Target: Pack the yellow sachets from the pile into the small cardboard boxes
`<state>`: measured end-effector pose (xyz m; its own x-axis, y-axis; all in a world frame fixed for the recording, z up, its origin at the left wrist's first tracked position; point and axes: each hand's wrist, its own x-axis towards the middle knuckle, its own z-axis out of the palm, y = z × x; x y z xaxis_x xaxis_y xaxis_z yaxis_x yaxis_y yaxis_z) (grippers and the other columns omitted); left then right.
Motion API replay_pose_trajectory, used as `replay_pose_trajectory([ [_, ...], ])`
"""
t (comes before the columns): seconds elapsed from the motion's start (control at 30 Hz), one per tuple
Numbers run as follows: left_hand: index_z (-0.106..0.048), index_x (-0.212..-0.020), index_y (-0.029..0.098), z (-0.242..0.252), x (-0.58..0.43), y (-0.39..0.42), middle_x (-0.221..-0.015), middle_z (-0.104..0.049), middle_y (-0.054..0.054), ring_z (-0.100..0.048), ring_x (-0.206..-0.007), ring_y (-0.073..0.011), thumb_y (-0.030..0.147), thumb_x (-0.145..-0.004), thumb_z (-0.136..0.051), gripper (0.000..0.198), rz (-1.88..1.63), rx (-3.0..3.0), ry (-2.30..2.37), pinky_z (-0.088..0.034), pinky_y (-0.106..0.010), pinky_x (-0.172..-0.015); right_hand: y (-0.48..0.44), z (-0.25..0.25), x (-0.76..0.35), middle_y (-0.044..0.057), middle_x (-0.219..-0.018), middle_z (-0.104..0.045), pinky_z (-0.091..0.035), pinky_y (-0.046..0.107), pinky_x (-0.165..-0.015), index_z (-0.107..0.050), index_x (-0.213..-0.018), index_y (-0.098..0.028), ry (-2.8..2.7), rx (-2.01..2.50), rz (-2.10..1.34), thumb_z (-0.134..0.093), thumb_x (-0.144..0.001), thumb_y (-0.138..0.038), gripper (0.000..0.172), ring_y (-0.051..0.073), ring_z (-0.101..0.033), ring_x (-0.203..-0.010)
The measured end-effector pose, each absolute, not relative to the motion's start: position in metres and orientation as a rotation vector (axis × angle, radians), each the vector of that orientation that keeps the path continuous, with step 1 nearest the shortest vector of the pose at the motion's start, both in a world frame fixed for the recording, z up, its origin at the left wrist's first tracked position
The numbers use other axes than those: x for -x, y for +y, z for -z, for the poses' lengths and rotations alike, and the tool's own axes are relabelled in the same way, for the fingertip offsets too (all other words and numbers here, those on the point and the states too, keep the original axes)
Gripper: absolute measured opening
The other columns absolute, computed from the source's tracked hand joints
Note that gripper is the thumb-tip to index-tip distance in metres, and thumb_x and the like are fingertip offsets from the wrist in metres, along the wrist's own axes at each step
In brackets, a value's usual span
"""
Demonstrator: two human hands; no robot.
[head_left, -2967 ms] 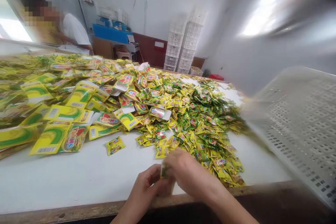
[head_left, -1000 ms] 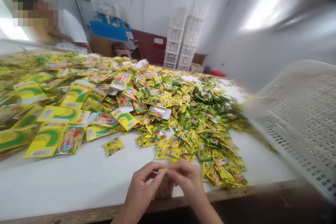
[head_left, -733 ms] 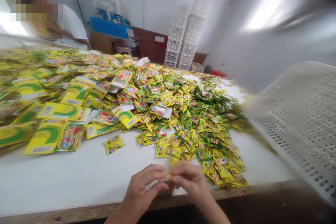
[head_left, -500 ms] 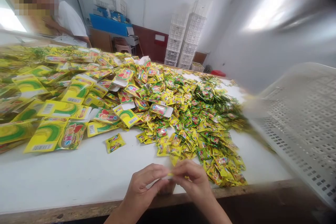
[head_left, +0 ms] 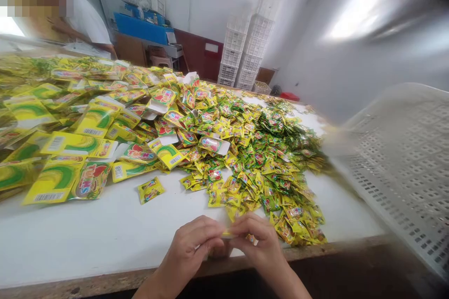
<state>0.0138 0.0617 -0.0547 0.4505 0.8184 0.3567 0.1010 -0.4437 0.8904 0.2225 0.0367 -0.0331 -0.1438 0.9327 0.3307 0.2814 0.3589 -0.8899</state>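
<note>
Both hands meet at the table's front edge. My left hand [head_left: 196, 240] and my right hand [head_left: 257, 238] pinch a small carton [head_left: 227, 232] between thumbs and fingers, one at each end. Only a thin yellow-and-white edge of it shows; the fingers hide most of the rest. Right behind the hands lies a spread heap of yellow and green candy sachets [head_left: 245, 182]. To the left are piled yellow-and-green printed cartons [head_left: 96, 119], some with white flaps standing up. A single yellow sachet [head_left: 150, 190] lies apart on the white table [head_left: 115, 229].
A white perforated plastic basket [head_left: 396, 163] stands tilted close at the right. The table's raw wooden edge [head_left: 115, 278] runs in front. At the back are stacked white crates [head_left: 229, 56], a blue-topped desk [head_left: 140, 28], and a person [head_left: 87, 18] at the far left.
The view has shifted slightly, so the piles sit a little further left. Both hands stay at the carton with almost the same grip.
</note>
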Motion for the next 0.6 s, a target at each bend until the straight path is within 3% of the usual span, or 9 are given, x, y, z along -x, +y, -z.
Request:
replay_pose_trajectory([
  [0.2,-0.065,-0.122,0.030,0.061,-0.006,0.058,-0.113,-0.071,-0.007,-0.066,-0.102,-0.0205,0.012,-0.086,-0.063,0.040,-0.997,-2.006,0.751,-0.054,-0.031,-0.090,0.035,0.040,-0.223,0.003,-0.083,-0.069,-0.052,0.028,-0.071,-0.073,-0.088,-0.022,-1.667,1.109,-0.820,-0.073,-0.081,-0.016,0.009,0.018,-0.065,-0.078],
  [0.4,-0.069,-0.115,0.029,0.064,-0.006,0.057,-0.110,-0.071,-0.006,-0.067,-0.101,-0.0184,0.012,-0.089,-0.060,0.033,-0.994,-1.970,0.818,-0.054,-0.028,-0.089,0.037,0.038,-0.223,0.003,-0.086,-0.068,-0.052,0.029,-0.074,-0.073,-0.089,-0.023,-1.715,1.083,-0.800,-0.071,-0.083,-0.014,0.012,0.018,-0.065,-0.082],
  [0.6,-0.067,-0.113,0.029,0.066,-0.014,0.052,-0.111,-0.070,-0.006,-0.066,-0.103,-0.0190,0.012,-0.089,-0.059,0.030,-1.007,-1.873,0.785,-0.054,-0.029,-0.090,0.028,0.049,-0.225,0.006,-0.102,-0.064,-0.052,0.030,-0.076,-0.072,-0.097,-0.025,-1.794,1.101,-0.671,-0.066,-0.085,-0.012,0.019,0.018,-0.063,-0.088],
])
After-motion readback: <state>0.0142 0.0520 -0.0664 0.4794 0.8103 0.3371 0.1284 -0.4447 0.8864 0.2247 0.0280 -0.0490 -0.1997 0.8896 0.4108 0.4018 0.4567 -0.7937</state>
